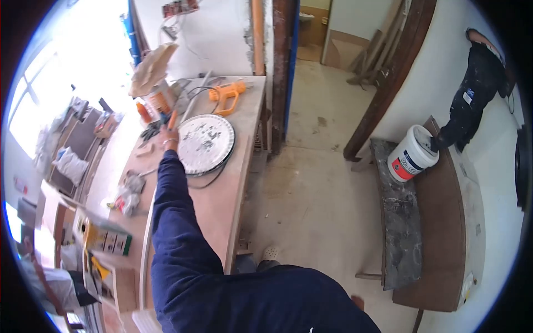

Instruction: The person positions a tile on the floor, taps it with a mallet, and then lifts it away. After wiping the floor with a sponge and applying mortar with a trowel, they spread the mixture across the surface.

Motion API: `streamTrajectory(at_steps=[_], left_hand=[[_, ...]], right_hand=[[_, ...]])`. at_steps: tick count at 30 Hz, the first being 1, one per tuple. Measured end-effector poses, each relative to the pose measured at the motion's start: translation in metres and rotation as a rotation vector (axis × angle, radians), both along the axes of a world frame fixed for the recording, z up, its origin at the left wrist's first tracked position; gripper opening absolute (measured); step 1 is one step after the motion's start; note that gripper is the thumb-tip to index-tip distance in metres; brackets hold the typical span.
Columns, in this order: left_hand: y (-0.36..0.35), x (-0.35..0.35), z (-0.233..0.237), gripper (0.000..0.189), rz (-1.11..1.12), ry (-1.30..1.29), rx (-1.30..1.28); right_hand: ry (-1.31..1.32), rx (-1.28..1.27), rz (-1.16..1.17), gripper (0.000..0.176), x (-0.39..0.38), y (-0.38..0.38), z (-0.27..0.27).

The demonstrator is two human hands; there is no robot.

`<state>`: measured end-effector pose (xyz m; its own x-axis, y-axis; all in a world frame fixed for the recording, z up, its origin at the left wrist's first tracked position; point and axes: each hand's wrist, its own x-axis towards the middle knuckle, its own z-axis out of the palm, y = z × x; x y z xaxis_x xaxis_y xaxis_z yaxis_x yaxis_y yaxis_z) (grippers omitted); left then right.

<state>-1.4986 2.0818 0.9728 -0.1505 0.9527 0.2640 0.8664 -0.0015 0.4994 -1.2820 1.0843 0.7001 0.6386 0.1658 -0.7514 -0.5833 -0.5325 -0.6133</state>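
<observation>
Left hand outstretched over the workbench, fingers closed round an orange-handled tool, beside the round white disc.

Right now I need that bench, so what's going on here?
A person's left hand is stretched out over the workbench, at an orange-handled tool beside a round white disc; the grip is unclear. An orange power tool lies farther back. Across the room, another person reaches into a white bucket.
</observation>
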Motion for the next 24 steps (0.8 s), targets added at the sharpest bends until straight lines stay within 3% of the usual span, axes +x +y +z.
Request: streamTrajectory(at_steps=[2, 3, 7, 8, 9, 13, 14, 16, 17, 19, 22, 23, 24], left_hand=[[0.03, 0.004, -0.008, 0.056, 0.125, 0.061, 0.07], [0.063, -0.002, -0.03, 0.057, 0.051, 0.054, 0.042], [0.143, -0.03, -0.064, 0.06, -0.238, -0.011, -0.203], [0.16, -0.036, -0.082, 0.051, -0.273, 0.079, -0.043], [0.183, -0.033, -0.085, 0.049, -0.331, 0.1, -0.059], [0.18, -0.011, -0.015, 0.045, -0.46, -0.01, 0.119], [0.177, 0.0, 0.008, 0.044, -0.484, -0.066, 0.199], [0.169, 0.016, 0.055, 0.041, -0.546, -0.21, 0.37], [0.161, 0.025, 0.078, 0.04, -0.579, -0.288, 0.456], [0.134, 0.043, 0.12, 0.038, -0.657, -0.446, 0.609], [0.048, 0.093, 0.18, 0.036, -0.813, -0.631, 0.803], [0.021, 0.115, 0.183, 0.036, -0.84, -0.658, 0.809], [-0.013, 0.134, 0.181, 0.035, -0.747, -0.317, 0.75]], right_hand=[[0.0, -0.224, 0.117, 0.018, -0.055, -0.032, 0.009], [0.021, -0.278, 0.096, 0.018, -0.073, -0.042, 0.02], [0.113, -0.316, -0.174, 0.021, -0.124, -0.066, 0.055], [0.129, -0.298, -0.265, 0.022, -0.137, -0.068, 0.059], [0.142, -0.267, -0.356, 0.023, -0.146, -0.068, 0.059], [0.167, -0.108, -0.641, 0.027, -0.147, -0.068, 0.04], [0.178, -0.158, -0.641, 0.037, -0.136, -0.063, 0.032], [0.124, -0.229, -0.614, 0.03, -0.107, -0.044, 0.033], [0.068, -0.198, -0.546, 0.026, -0.097, -0.025, 0.066], [0.025, -0.011, -0.605, 0.022, -0.086, -0.034, 0.06], [-0.386, -0.082, -0.002, 0.021, -0.089, -0.109, -0.071], [-0.287, -0.056, -0.158, 0.022, -0.104, -0.108, -0.051], [-0.198, -0.026, -0.332, 0.022, -0.119, -0.108, -0.035]])
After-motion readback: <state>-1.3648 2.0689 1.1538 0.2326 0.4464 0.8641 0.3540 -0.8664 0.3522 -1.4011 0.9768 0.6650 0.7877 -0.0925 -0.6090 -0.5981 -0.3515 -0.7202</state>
